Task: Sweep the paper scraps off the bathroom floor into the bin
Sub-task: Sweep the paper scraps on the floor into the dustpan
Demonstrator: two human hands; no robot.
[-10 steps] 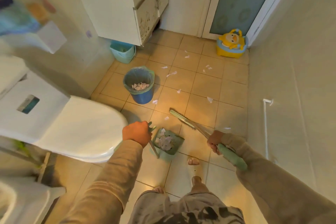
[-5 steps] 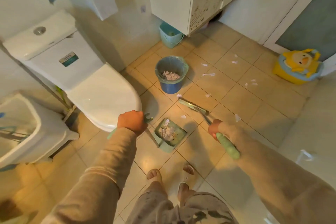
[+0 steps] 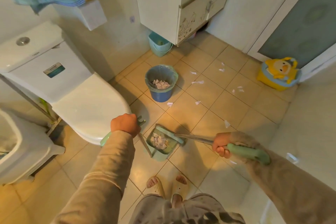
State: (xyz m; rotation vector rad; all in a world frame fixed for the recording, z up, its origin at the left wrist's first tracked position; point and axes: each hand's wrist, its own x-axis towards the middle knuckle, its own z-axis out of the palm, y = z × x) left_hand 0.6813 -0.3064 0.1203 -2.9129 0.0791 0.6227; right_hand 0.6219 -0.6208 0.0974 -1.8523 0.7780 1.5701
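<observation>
The toilet [image 3: 85,103] fills the left of the tiled floor [image 3: 236,107]. Beyond it stands the blue bin [image 3: 161,85], lined and holding scraps. Near the feet, the green dustpan [image 3: 161,142] sits on the floor with paper in it. The left hand [image 3: 125,125] is clenched round the dustpan's handle; the right hand [image 3: 221,144] grips the broom [image 3: 198,139], whose head rests at the pan's mouth. Loose scraps [image 3: 197,82] lie scattered right of the bin.
</observation>
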